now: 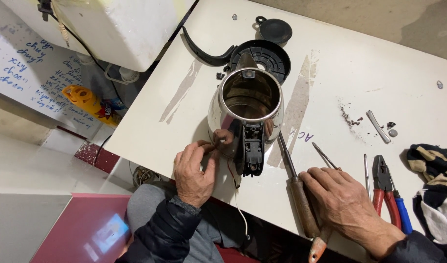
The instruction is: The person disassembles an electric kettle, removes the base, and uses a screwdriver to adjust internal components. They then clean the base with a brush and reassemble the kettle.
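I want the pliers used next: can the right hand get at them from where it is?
Probably yes. The right hand rests flat on the table, and the pliers lie just beside it. Only a thin metal rod lies between them, flat, so the way looks free.

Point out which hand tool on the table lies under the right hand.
The wooden-handled soldering iron: the right hand rests on its handle. The red-handled pliers and the thin tweezers lie untouched beside that hand.
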